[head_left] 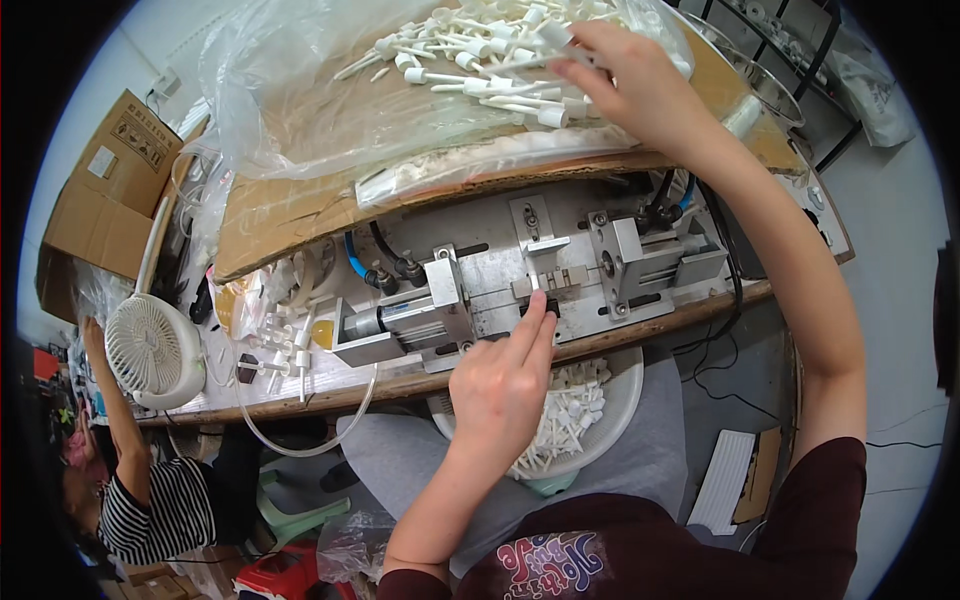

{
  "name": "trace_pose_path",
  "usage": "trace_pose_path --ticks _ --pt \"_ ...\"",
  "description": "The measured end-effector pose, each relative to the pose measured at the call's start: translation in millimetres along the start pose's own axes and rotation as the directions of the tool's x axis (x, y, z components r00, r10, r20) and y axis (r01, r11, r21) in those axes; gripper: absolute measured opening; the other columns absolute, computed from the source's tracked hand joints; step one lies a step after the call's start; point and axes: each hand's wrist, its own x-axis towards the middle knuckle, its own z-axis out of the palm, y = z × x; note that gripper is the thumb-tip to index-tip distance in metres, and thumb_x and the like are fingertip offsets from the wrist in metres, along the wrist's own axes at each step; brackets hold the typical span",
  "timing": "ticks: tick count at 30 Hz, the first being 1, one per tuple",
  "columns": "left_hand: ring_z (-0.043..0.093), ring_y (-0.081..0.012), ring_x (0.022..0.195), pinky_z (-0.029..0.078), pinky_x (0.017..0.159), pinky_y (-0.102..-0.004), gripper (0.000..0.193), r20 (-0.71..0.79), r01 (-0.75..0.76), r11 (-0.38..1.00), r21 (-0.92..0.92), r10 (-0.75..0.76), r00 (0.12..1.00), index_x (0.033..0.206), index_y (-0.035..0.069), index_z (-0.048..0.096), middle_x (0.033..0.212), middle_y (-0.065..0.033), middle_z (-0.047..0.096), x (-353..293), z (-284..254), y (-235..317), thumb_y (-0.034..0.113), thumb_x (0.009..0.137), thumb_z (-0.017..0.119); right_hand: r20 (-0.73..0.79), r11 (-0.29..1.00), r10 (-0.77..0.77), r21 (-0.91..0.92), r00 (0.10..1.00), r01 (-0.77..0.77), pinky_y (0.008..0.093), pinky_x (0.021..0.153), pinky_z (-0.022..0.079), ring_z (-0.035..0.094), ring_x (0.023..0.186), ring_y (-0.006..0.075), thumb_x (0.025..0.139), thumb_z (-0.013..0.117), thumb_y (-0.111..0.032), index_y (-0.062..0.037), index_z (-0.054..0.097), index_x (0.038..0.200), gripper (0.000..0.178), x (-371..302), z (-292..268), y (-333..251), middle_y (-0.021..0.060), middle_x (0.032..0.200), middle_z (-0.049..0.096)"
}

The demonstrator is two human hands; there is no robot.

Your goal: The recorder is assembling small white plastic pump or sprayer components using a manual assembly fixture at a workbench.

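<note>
My left hand (pixel 500 390) reaches over the table edge, index and middle fingers stretched out. Their tips touch a small white plastic part (pixel 537 280) set in the middle of a metal fixture (pixel 556 282). My right hand (pixel 640 88) is above the cardboard, pinching a white plastic stick with a wide cap (pixel 555 38), slightly blurred. Right beside it lies a heap of similar white capped sticks (pixel 480 50) on clear plastic sheeting.
Metal cylinder units (pixel 410 312) flank the fixture. A white basket (pixel 630 410) of small white parts sits at my lap. To the left stand a white fan (pixel 152 350), loose white parts (pixel 300 350) and a cardboard box (pixel 105 190). Another person in a striped shirt (pixel 150 510) works there.
</note>
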Motion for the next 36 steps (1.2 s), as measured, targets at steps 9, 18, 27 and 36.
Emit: trace_pose_path --ticks 9,18,27,36 --pt "0.061 -0.0168 0.057 0.050 0.055 -0.0273 0.033 0.030 0.033 0.998 -0.054 -0.031 0.999 0.105 0.006 0.074 0.118 -0.0032 0.072 3 -1 -4 0.014 0.073 0.082 0.500 0.225 0.524 0.699 0.689 -0.679 0.0143 0.038 0.029 0.045 0.043 -0.0024 0.100 0.060 -0.041 -0.0047 0.064 0.093 0.037 -63 -41 -93 -0.0045 0.064 0.059" --pt "0.067 -0.0187 0.072 0.056 0.061 -0.0284 0.048 -0.318 -0.074 0.863 -0.499 -0.103 0.943 0.107 0.001 0.067 0.095 -0.0118 0.069 1 -10 14 0.007 0.066 0.091 0.618 -0.250 0.641 0.729 0.455 -0.637 0.0186 0.043 0.034 0.046 0.049 0.0042 0.105 0.052 -0.033 -0.0047 0.058 0.108 0.029 -158 -6 -154 0.0023 0.076 0.061" --pt "0.064 -0.0221 0.085 0.050 0.071 -0.0322 0.051 -0.280 -0.139 0.975 -0.173 0.087 0.956 0.115 0.004 0.069 0.105 -0.0066 0.065 -29 4 26 0.010 0.068 0.088 0.566 -0.363 0.720 0.800 0.401 -0.478 0.0182 0.052 0.040 0.052 0.062 0.0033 0.106 0.052 -0.030 -0.0060 0.057 0.108 0.024 -173 23 -187 0.0008 0.086 0.062" --pt "0.067 -0.0238 0.082 0.055 0.068 -0.0329 0.040 -0.169 0.102 0.864 -0.493 -0.210 0.963 0.107 0.003 0.075 0.102 -0.0116 0.071 -23 -1 10 0.000 0.068 0.082 0.519 -0.132 0.706 0.765 0.482 -0.631 0.0180 0.043 0.024 0.037 0.049 0.0013 0.107 0.048 -0.028 -0.0064 0.055 0.104 0.023 -191 18 -181 0.0024 0.074 0.060"
